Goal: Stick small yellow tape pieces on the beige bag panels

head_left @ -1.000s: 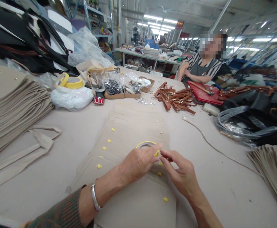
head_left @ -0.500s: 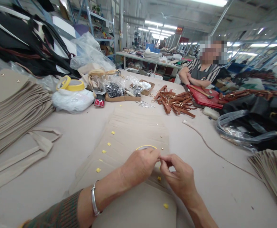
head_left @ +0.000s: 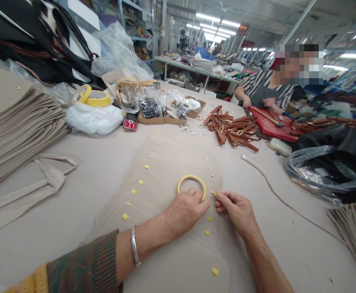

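At the frame's centre I see a yellow ring-shaped tape roll [head_left: 192,177] held in the curled left hand [head_left: 185,211] — and, just beside it, the right hand [head_left: 235,208] pinching a small yellow tape scrap [head_left: 215,194] at the edge of overlapping flat beige panels [head_left: 165,179]. Brown leather-look straps [head_left: 221,136] lie heaped upper right of centre.

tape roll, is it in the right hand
No, the left hand holds the tape roll, while the right hand is apart from it, pinching a yellow bit.
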